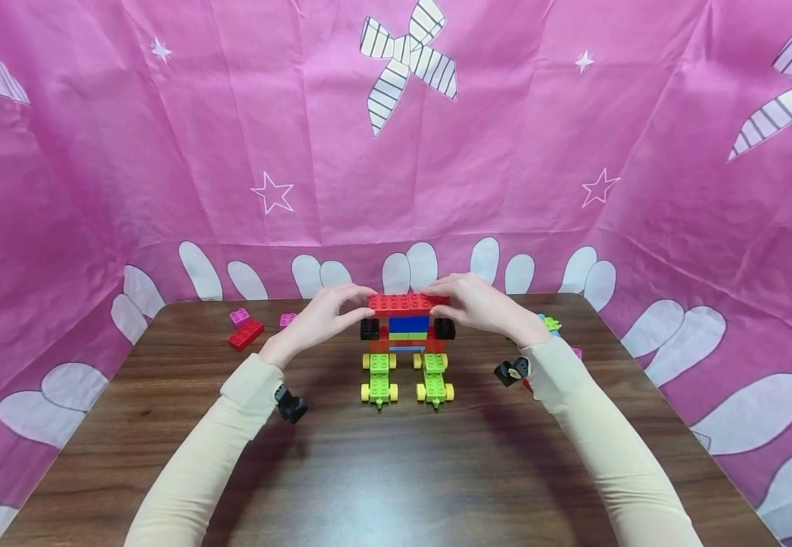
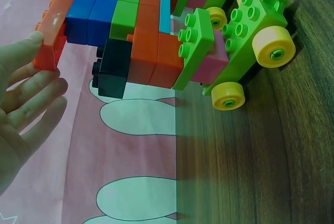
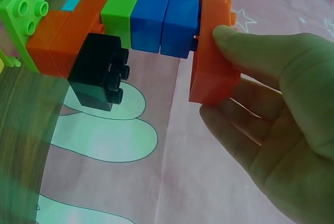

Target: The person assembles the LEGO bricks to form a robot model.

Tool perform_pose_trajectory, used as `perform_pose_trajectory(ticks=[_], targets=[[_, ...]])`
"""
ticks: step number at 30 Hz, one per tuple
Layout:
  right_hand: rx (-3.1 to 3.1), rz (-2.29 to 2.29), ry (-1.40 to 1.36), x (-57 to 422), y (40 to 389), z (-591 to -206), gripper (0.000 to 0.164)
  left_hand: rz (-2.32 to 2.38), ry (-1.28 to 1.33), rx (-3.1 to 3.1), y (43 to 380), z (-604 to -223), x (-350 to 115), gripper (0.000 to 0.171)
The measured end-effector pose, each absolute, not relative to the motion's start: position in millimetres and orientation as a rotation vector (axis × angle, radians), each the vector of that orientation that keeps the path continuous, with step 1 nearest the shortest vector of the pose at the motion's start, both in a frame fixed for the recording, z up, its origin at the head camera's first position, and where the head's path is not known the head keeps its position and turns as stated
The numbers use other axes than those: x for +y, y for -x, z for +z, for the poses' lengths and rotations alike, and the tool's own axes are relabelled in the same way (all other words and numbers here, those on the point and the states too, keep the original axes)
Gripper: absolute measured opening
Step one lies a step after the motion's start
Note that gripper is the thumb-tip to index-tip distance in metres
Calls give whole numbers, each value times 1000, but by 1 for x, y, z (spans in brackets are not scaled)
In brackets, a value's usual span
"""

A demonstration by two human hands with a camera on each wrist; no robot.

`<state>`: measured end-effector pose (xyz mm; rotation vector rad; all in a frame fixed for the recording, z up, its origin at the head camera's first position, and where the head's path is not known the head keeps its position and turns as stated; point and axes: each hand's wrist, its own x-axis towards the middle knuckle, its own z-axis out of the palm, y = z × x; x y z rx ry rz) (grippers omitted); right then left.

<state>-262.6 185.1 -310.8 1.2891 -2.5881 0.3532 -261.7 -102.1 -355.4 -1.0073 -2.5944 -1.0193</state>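
A toy brick build stands on the table. Across its top lie red bricks in a row. My left hand pinches the left end of this row between thumb and fingers. At the right end, my right hand holds the row the same way. Beneath are blue bricks, then light green bricks and an orange-red layer. A black brick with studs sits on each side of that layer. Two green wheeled bases with yellow wheels carry everything.
At the back left lie a loose red brick and pink bricks. More loose bricks, including a green one, are partly hidden behind the right forearm. A pink patterned cloth hangs around the brown table.
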Motion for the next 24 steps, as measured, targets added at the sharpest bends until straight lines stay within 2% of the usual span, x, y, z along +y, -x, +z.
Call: perform_pose_trajectory(ticks=[24], targets=[[-2601, 319, -1288, 183, 261, -310, 41, -1015, 1001, -2574, 262, -356, -102, 35]])
